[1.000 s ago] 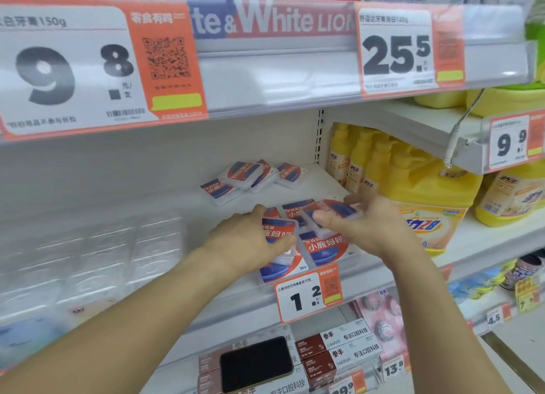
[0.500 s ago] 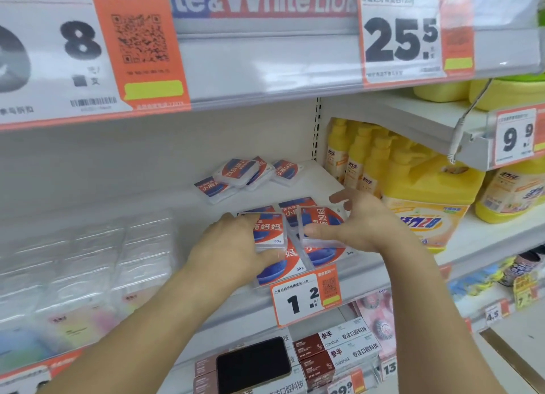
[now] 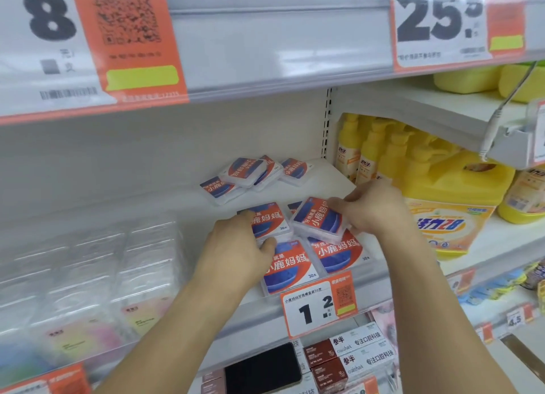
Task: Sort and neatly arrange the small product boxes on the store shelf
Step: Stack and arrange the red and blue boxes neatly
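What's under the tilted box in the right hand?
The tilted box held by the right hand overlaps a flat front box and another box's corner; the rest is covered.

White metal shelving (image 3: pixel 295 187) – orange price tags (image 3: pixel 320 303), bright light.

Bright, even overhead store lighting; soft shadow beneath upper shelf. Motion blur across price tags (image 3: pixel 439 22) and clear packs (image 3: pixel 88 264). Wide-angle bowing at edges. Mild glare on shelf rail (image 3: pixel 280 40).
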The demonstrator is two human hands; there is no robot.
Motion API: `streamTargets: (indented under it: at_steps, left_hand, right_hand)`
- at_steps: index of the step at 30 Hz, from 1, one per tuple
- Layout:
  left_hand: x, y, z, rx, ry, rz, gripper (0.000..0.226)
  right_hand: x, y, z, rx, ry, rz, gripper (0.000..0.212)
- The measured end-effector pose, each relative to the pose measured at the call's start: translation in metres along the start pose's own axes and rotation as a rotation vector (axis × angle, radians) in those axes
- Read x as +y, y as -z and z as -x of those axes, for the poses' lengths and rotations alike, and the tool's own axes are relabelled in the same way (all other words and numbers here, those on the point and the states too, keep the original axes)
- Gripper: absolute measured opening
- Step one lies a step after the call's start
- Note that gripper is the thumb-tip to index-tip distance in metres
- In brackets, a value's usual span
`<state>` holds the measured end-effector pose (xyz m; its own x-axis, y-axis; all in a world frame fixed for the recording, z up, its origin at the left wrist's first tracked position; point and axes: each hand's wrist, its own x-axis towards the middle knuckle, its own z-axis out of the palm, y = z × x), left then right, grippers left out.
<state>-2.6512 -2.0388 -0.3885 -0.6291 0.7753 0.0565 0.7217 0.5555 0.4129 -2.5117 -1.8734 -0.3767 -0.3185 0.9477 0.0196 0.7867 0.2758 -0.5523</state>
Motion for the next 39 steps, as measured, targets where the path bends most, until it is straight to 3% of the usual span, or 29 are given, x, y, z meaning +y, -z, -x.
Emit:
streamTargets:
  at_steps: [8, 19, 39]
  left_hand:
    - [0.005, -0.005, -0.007, 0.01, 0.049, 0.04, 0.06]
    - [0.012, -0.007, -0.009, -0.029, 0.077, 0.046, 0.059]
    - [0.015, -0.004, -0.008, -0.071, 0.083, 0.036, 0.058]
  right_hand:
    - [0.013, -0.002, -0.018, -0.006, -0.075, -0.058, 0.051]
    - [0.008, -0.014, -0.01, -0.107, 0.079, -0.307, 0.036]
    - [0.01, -0.007, -0.011, -0.148, 0.107, -0.252, 0.038]
